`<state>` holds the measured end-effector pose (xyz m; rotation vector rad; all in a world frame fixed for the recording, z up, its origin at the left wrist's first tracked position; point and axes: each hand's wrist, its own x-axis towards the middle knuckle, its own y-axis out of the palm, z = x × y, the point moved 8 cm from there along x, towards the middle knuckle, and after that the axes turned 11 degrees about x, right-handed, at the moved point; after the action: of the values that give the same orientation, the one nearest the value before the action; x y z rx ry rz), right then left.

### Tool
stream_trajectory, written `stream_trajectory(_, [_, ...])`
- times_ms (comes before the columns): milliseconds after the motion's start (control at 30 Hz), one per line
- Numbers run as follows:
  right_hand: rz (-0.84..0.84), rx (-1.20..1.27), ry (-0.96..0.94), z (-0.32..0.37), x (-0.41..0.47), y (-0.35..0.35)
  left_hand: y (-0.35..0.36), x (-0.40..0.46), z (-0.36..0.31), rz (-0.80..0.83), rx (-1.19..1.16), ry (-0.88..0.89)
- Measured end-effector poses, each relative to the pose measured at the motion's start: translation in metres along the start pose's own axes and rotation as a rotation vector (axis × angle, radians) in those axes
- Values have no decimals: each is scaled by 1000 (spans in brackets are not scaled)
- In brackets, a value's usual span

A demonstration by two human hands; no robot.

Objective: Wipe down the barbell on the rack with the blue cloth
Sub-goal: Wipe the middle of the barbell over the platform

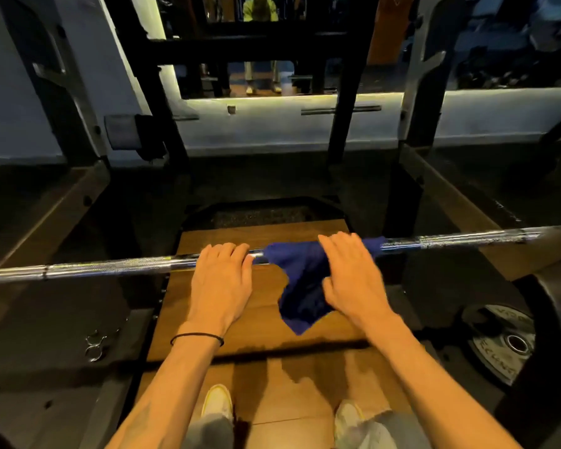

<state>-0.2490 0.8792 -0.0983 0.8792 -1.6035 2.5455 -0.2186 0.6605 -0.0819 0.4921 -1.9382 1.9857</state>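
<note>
Barbell [117, 265] across rack: left hand [222, 280] curled over bare shaft to steady it, right hand [353, 280] clasping blue cloth [300, 280] draped on bar (tail hanging) for wiping

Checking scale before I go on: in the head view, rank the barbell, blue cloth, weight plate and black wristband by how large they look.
1. barbell, spanning the frame
2. weight plate and cloth: look similar, and the plate is partly hidden, so no ranking
3. wristband
</note>
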Motion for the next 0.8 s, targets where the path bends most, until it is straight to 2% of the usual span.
stream_trajectory(100, [-109,-61,148,-69,-11,-38,-3,1,-2,-13,5,-12])
stream_trajectory(167, [-107,-46,231,-66,-11,-41,1,6,-1,18,52,-36])
stream_trajectory(233, [-140,41,283,-31,-4,-32,2,14,-7,67,88,-57])
stream_trajectory(333, [-70,152,235,41,3,5,-2,34,-40,178,123,35])
stream_trajectory(400, [-89,220,196,61,7,13,2,53,-65,259,75,81])
stream_trajectory(500, [4,150,79,60,9,10,32,74,-72,526,-157,-83])
stream_trajectory(567, [83,117,-29,47,9,6,49,78,-73,646,-170,-107])
stream_trajectory(600, [62,89,-35,33,8,1,53,78,-73,670,-139,-71])
stream_trajectory(700, [-143,51,74,-37,0,-24,47,71,-83,638,-112,158])
stream_trajectory(800, [-99,-41,148,-73,-9,-32,42,65,-78,557,-84,123])
